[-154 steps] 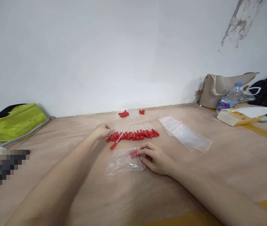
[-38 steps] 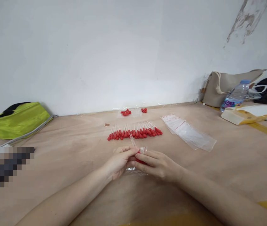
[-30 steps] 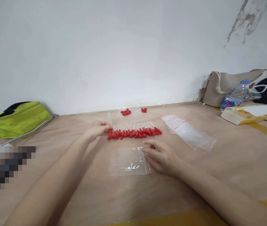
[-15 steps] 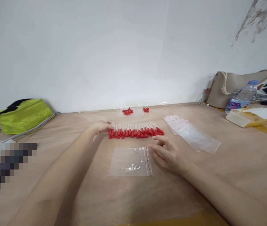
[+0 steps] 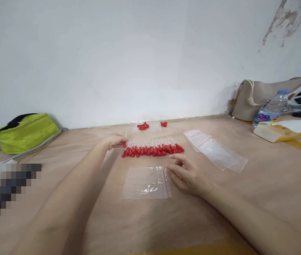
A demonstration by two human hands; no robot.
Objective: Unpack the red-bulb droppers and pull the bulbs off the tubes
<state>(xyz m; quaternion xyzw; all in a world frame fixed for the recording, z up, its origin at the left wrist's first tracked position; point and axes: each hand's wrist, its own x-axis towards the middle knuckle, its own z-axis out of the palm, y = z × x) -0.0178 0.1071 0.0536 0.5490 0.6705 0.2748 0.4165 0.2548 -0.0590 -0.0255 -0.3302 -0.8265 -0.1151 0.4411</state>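
A row of droppers with red bulbs and thin clear stems lies side by side, bulbs toward me. At its left end my left hand pinches a single dropper, held slightly above the others with its stem pointing away. A clear zip bag with a red line along its right edge lies flat in front of the row. My right hand rests beside that edge, fingers loosely bent and apart, fingertips close to the bag's upper right corner. No object shows in it.
Loose red bulbs lie on clear plastic by the wall. Several zip bags overlap at the right. Farther right stand a water bottle and a beige bag. A yellow-green bag sits at the left, with a grey cable.
My left hand has taken up one dropper at the row's left end and raised it a little. The right hand and the zip bag have stayed in place.
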